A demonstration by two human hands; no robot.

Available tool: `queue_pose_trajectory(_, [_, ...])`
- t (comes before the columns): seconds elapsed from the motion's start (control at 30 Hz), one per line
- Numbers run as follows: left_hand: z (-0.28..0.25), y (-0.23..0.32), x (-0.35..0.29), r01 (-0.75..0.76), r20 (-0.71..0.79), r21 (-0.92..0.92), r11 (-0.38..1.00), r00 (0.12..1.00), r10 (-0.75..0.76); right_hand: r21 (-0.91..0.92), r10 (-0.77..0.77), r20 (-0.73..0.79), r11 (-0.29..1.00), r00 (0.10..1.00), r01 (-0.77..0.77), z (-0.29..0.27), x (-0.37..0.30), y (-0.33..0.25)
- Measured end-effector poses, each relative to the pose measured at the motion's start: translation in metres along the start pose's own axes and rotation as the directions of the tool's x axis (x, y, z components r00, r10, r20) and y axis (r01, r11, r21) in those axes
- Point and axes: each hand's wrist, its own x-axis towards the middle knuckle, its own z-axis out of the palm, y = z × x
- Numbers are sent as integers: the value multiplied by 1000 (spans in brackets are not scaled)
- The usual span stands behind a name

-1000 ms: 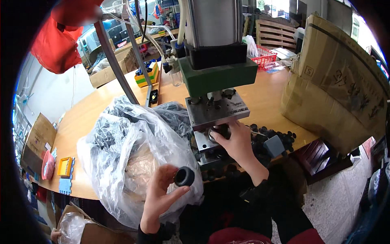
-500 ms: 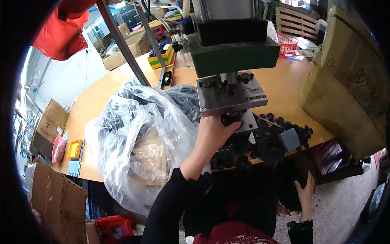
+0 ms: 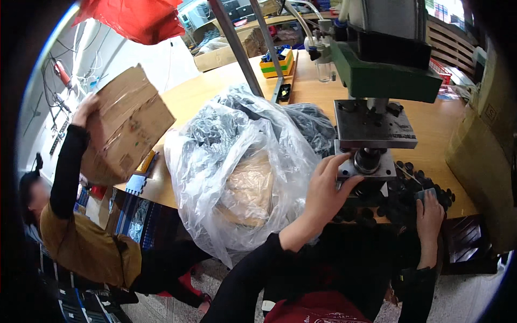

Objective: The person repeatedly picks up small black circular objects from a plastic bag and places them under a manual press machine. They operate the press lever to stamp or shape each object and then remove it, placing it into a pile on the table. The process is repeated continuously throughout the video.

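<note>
Dark printed characters run along the front edge of the steel plate [image 3: 371,125], toward its right end. The tall carton [image 3: 476,142] at the right bears 1 small boxed mark. Faint printing on the tilted carton [image 3: 121,126] at the left is too blurred to read. White lettering, partly cut off, stands on the maroon garment [image 3: 312,307].

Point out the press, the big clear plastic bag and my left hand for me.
Press [image 3: 385,74]: head view, on its green block.
Clear plastic bag [image 3: 200,202]: head view, on its left side.
Left hand [image 3: 326,190]: head view, on the back of the hand.
</note>
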Motion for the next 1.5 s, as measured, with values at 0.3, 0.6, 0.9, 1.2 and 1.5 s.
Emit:
queue_pose_trajectory(0.3, [-153, -226, 14, 233, -81, 665, 710, 967, -241, 141, -33, 9, 989, 999, 32, -1, 1, 9])
queue_pose_trajectory(0.6, [-152, -309, 30, 286, -159, 709, 644, 955, -250, 415, -79, -188, 897, 979, 152, -33, -31, -50])
queue_pose_trajectory(0.9, [-143, -131, 30, 612, 281, -8, 791, 760, -586, 482, -223, -451, 754, 864, 447, -67, 23, -142])
queue_pose_trajectory(1.2, [-109, -16, -13, 552, 456, -696, 460, 834, -310, 580, -119, -401, 735, 908, 352, -45, 58, -187])
queue_pose_trajectory(1.5, [10, -25, 28, 179, 217, -325, 929, 970, -111, 564, -38, -255, 806, 966, 180, -36, -18, -90])
